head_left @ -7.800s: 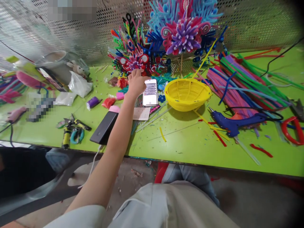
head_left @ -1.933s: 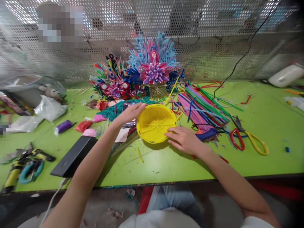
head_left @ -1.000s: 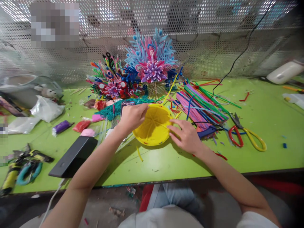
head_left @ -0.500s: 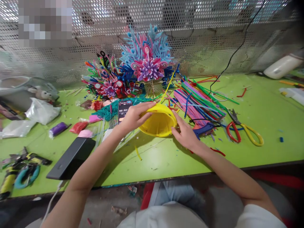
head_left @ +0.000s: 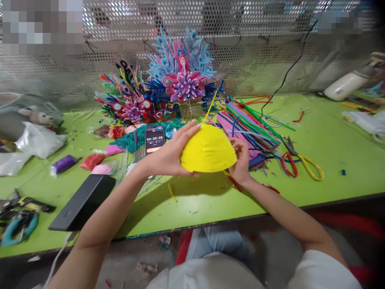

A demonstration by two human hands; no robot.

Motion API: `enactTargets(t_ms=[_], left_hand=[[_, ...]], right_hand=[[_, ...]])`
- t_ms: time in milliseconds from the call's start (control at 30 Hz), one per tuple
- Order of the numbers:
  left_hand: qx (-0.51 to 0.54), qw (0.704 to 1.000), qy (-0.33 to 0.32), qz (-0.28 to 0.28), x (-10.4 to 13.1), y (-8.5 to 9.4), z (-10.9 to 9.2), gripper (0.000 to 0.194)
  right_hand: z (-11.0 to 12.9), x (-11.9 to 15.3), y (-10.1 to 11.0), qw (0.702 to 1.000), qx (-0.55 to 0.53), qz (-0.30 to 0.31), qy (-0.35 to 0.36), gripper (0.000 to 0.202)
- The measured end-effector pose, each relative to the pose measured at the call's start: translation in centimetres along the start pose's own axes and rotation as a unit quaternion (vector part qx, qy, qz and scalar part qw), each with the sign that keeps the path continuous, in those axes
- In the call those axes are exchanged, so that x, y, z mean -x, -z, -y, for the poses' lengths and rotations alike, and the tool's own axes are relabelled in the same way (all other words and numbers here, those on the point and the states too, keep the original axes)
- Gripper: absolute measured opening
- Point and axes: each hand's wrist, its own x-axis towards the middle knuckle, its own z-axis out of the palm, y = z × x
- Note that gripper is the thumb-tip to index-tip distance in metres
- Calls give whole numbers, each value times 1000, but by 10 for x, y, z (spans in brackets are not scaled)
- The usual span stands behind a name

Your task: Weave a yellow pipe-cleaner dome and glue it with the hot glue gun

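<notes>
A yellow dome-shaped cap (head_left: 209,149) is held just above the front of the green table, its rounded outside facing me. Its inner side is hidden. My left hand (head_left: 171,152) wraps around the cap's left side, thumb low and fingers along the top. At the right rim, my right hand (head_left: 240,160) has bent fingers closed on the edge. A thin yellow strip (head_left: 210,106) rises behind the cap. Beyond my right hand lies a blue glue gun (head_left: 257,160), partly covered.
Bundled colourful pipe cleaners (head_left: 249,124) lie behind my right hand, scissors (head_left: 300,162) to their right. Fuzzy flower headpieces (head_left: 186,76) stand at the back. A phone (head_left: 155,140), a black power bank (head_left: 82,202) and pliers (head_left: 21,226) lie leftward. The table's front edge (head_left: 192,225) is close.
The cap has turned over from showing its hollow inside to showing its domed outside. My left hand has shifted to its side, and my right fingers have curled at the rim.
</notes>
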Motion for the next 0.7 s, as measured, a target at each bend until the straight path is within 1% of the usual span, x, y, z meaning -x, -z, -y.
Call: enactTargets(t_ms=[100, 133, 200, 300, 367, 433, 467, 533, 567, 600, 633, 667, 700], left_hand=[[-45, 998, -46, -4, -1, -5, -2, 121], [-56, 997, -60, -8, -1, -7, -2, 120], [-78, 994, -78, -13, -3, -9, 2, 117], [-109, 990, -80, -30, -3, -13, 10, 113], [-127, 988, -76, -48, -3, -19, 16, 112], [-139, 986, -73, -61, -4, -26, 20, 113], [-141, 985, -73, -63, -5, -29, 21, 113], [-140, 986, -75, -58, -7, -34, 19, 113], [-136, 986, -78, -50, -7, -36, 17, 113], [-134, 987, -78, -41, -7, -37, 14, 113], [-134, 988, -78, -30, -7, -38, 12, 113], [-133, 988, -76, -21, -6, -39, 10, 112], [-131, 989, -74, -12, -5, -40, 8, 113]], right_hand=[[7, -6, 6, 997, 22, -64, 42, 14], [9, -7, 8, 995, 29, -76, 50, 14], [9, -8, 12, 995, 39, -77, 52, 15], [2, -8, 14, 997, 9, -53, 62, 15], [-4, -9, 15, 995, -32, -40, 81, 16], [-11, -13, 18, 995, -53, -28, 84, 18], [-14, -15, 20, 996, -51, -17, 78, 24], [-20, -22, 27, 997, -26, 20, 71, 45], [-22, -25, 30, 995, -7, 49, 84, 55], [-25, -27, 34, 990, 13, 82, 111, 61], [-27, -29, 37, 982, 34, 112, 148, 64], [-28, -30, 41, 973, 54, 129, 185, 64], [-29, -31, 43, 965, 71, 130, 217, 63]])
